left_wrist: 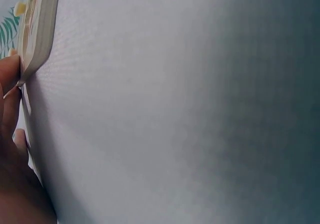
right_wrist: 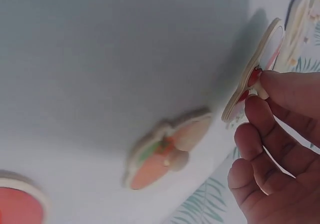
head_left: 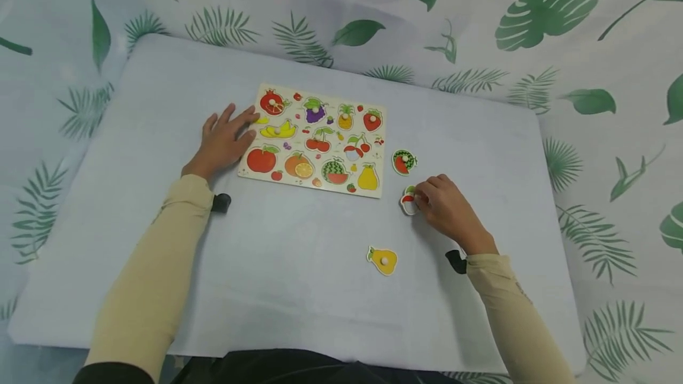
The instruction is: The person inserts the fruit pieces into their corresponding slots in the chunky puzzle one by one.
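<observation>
My left hand (head_left: 223,140) rests with spread fingers against the left edge of the fruit puzzle board (head_left: 245,170), fingertips touching its side. In the left wrist view the thumb (left_wrist: 9,72) meets the board's corner (left_wrist: 42,38). To the right of the board, my right hand (head_left: 445,206) pinches a puzzle piece (right_wrist: 254,73) by its small knob between thumb and forefinger. This piece shows red and white and stands tilted up from the table. Just beyond it lies a watermelon piece (head_left: 404,162). A yellow pear piece (head_left: 383,261) lies nearer my body.
A white cloth (head_left: 299,289) covers the table, and a leaf-patterned sheet (head_left: 469,5) hangs behind. The right wrist view shows a blurred knobbed piece (right_wrist: 167,151) and part of a red piece (right_wrist: 20,204) on the table.
</observation>
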`<state>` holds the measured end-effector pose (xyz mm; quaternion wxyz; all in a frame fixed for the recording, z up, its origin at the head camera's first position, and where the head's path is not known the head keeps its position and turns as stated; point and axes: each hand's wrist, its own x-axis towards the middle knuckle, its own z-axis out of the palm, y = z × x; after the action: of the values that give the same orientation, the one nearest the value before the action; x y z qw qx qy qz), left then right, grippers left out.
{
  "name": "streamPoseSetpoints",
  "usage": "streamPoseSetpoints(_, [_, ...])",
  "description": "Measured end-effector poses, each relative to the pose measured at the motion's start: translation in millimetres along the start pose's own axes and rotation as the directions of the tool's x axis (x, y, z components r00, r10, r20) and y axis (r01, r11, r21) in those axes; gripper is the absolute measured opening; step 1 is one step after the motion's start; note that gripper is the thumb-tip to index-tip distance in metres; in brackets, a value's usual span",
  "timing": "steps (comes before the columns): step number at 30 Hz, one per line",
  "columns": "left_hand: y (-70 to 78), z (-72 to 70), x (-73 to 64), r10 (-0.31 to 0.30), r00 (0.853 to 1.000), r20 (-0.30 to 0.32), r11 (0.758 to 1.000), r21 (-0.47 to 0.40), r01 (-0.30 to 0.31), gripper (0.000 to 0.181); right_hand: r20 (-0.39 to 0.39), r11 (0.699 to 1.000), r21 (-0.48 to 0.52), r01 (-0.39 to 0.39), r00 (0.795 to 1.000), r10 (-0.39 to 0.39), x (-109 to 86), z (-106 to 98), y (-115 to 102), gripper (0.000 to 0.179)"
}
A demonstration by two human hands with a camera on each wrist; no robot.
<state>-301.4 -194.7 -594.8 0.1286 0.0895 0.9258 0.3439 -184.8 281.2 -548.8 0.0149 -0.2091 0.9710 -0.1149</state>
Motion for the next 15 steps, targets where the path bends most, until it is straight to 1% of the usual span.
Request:
streamPoseSetpoints(4, [2.0, -0.6, 2.3, -0.004, 1.0, -0.002, 1.0, 0.008, 0.004, 0.055, -0.026, 1.0, -0.007, 0.024, 0.999, -0.024, 11.3, -6.5, -0.6, 0.01])
streamPoseSetpoints(7, [4.1, -0.7, 3.5, -0.003, 1.0, -0.008, 1.0, 0.016, 0.003, 0.055, -0.04, 1.0, -0.005, 0.022, 0.999, -0.022, 20.9, -12.1, -2.4, 0.009])
streamPoseSetpoints(11, [3.7, 0.5, 2.6, -0.007, 1.0, -0.01, 1.0, 0.03, 0.008, 0.056, -0.039, 1.0, 0.012, 0.005, 0.999, -0.004, 34.4, -16.9, -7.4, 0.011])
streamPoseSetpoints(15, [-1.4, 5.1, -1.2, -0.017, 1.0, -0.004, 0.999, 0.039, 0.017, 0.056, -0.025, 1.0, 0.029, 0.003, 1.0, -0.002, 45.0, -14.9, -14.1, 0.01])
